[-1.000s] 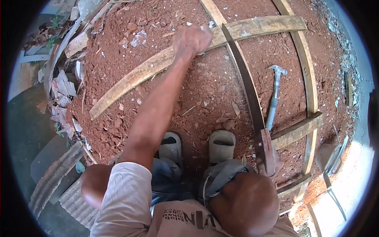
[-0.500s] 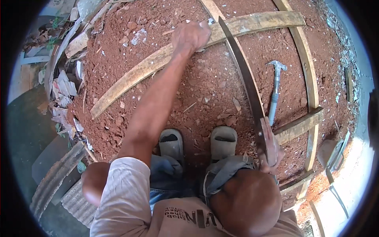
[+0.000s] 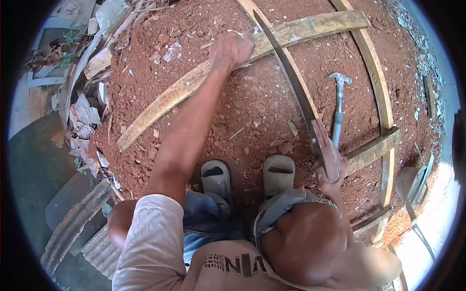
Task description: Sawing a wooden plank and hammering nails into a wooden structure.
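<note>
My left hand (image 3: 232, 50) is closed around a long pale wooden batten (image 3: 167, 99), which slants up across the dirt from left to right. My right hand (image 3: 336, 170) grips the wooden handle of a hand saw (image 3: 297, 80). The saw's long dark blade crosses the batten just right of my left hand, its tip reaching beyond the far side. Whether the teeth have cut into the wood cannot be made out. Under the batten and along the blade runs another strip of wood (image 3: 248, 7).
A claw hammer (image 3: 338, 109) lies on the red soil right of the saw. Further right are a long batten (image 3: 380, 92) and a short crosspiece (image 3: 371, 152). Broken rubble (image 3: 86, 111) and corrugated sheets (image 3: 75, 220) line the left. A pale wall (image 3: 449, 92) bounds the right.
My right hand has pushed the saw forward and slightly left, so its tip reaches farther past the batten. My left hand keeps its hold on the batten.
</note>
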{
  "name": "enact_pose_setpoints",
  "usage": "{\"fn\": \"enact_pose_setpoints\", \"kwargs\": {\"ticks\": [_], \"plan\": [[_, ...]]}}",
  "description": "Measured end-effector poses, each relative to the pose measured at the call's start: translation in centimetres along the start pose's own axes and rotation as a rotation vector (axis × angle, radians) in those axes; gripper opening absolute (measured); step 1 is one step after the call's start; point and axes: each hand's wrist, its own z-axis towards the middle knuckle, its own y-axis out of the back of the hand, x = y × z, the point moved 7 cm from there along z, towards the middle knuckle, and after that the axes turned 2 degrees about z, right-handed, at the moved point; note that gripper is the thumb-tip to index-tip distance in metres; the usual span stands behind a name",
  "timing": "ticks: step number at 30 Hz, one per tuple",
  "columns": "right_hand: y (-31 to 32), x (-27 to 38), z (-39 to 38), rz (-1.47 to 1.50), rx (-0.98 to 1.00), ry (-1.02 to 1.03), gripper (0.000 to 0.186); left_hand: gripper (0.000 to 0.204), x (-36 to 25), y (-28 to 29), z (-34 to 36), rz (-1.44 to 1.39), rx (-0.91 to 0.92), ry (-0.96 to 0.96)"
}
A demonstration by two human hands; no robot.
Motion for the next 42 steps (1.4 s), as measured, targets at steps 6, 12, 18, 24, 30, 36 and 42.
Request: {"fn": "enact_pose_setpoints", "kwargs": {"ticks": [6,12,18,24,30,36,42], "plan": [[-2.1,5.5,8.0,-0.037,-0.038,0.091,0.053,0.068,0.0,-0.8,1.3,0.000,-0.073,0.002],[-6.6,-2.4,15.8,0.129,-0.125,-0.095,0.057,0.068,-0.3,-1.1,-0.9,-0.002,0.012,-0.046],[-0.6,4.9,1.3,0.149,-0.024,-0.118,0.072,0.067,0.4,-1.1,0.9,-0.012,-0.110,-0.035],[-2.6,2.1,21.2,0.528,-0.199,-0.152,0.019,0.067,0.3,-0.4,0.3,-0.058,-0.076,-0.020],[1.5,2.3,14.8,0.463,-0.414,-0.193,0.046,0.061,1.6,-0.6,0.1,-0.041,-0.262,-0.043],[5.1,2.2,8.2,0.470,-0.468,-0.168,0.054,0.046,2.1,2.0,-1.1,-0.312,-0.554,-0.069],[0.9,-1.5,5.8,0.373,-0.438,-0.195,0.060,0.025,-10.4,6.7,-11.8,-1.079,-0.452,-0.750]]}}
